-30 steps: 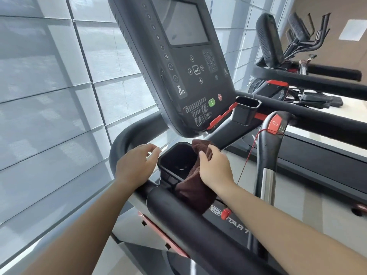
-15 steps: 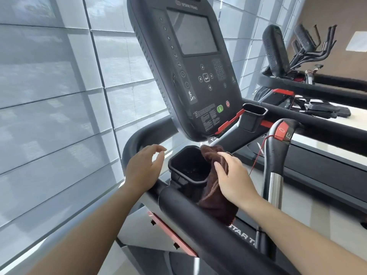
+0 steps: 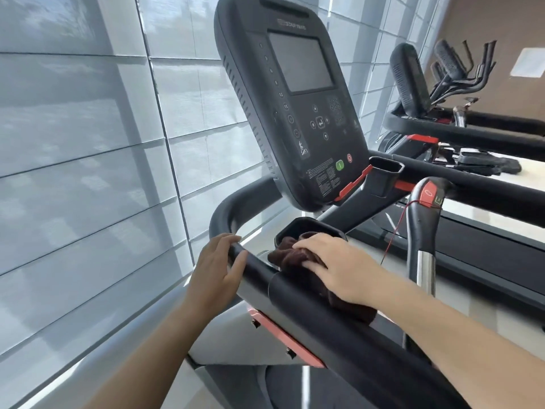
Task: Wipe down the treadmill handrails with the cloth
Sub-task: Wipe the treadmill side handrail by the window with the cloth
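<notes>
The wiping looks to be in its early part. The right hand (image 3: 342, 270) lies flat on a dark brown cloth (image 3: 298, 258), fingers spread and pressing it onto the top of the near handrail (image 3: 339, 329), right beside the black cup holder (image 3: 309, 228) under the console (image 3: 295, 107). Only this short stretch by the cup holder is under the cloth; the curved front bend of the rail (image 3: 233, 205), the long run toward the person and the far handrail (image 3: 472, 184) look untouched, so most of the job seems left, though no wet trace shows either way.

The left hand (image 3: 218, 270) rests on the rail just left of the cloth, fingers loosely curled over the top and the thumb on the near side, holding nothing else.

The cloth is a thick, nubby terry, bunched into folds, with one end hanging off the rail's far side. The rail is a fat round tube with a matte black, rubbery-looking skin; below it sit a silver frame and a red trim strip (image 3: 283, 335).
</notes>
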`<state>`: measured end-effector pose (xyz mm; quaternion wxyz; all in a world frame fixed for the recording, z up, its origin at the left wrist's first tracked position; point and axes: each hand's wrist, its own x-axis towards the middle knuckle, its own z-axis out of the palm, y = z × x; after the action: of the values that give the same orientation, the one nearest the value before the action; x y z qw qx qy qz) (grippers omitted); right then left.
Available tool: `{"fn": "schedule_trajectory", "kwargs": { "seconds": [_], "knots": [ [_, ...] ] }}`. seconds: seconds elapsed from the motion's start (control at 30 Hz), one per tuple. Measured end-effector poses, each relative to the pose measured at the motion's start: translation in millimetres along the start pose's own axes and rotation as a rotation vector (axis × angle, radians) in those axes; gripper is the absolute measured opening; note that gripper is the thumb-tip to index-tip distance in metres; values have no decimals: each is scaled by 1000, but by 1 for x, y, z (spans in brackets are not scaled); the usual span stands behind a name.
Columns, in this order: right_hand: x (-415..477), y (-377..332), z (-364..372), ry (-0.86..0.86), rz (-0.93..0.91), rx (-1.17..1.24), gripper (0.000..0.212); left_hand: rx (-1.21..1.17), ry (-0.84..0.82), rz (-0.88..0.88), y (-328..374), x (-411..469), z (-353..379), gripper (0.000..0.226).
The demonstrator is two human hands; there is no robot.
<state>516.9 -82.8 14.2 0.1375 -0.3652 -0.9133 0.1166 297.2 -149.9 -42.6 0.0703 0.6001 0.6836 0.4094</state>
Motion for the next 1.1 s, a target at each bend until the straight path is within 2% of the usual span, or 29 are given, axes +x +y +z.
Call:
{"fn": "schedule_trajectory", "kwargs": {
  "seconds": [0.23, 0.4, 0.5, 0.63, 0.73, 0.9, 1.0, 1.1],
  "knots": [
    [-45, -32, -44, 205, 25, 91, 37, -32, -70, 119, 13, -19, -8, 32],
    [-46, -56, 23, -18, 225, -74, 50, -81, -43, 96, 6, -37, -5, 27],
    [-63, -51, 41, 98, 293, -134, 52, -78, -45, 84, 1, -47, -1, 30],
    [-98, -44, 45, 284, 492, -235, 57, -28, -108, 197, 15, -35, 10, 32],
    [-83, -51, 42, 278, 604, -304, 49, 99, -145, 233, 28, -33, 26, 37],
    [-71, -53, 39, 285, 476, -125, 39, 134, -101, 232, 26, -40, 36, 53],
    [-110, -43, 39, 373, 427, -211, 37, 152, -124, 250, 24, -39, 36, 53],
    [-124, -39, 40, 469, 473, -277, 31, 144, -121, 245, 24, -40, 35, 53]
  ]
}}
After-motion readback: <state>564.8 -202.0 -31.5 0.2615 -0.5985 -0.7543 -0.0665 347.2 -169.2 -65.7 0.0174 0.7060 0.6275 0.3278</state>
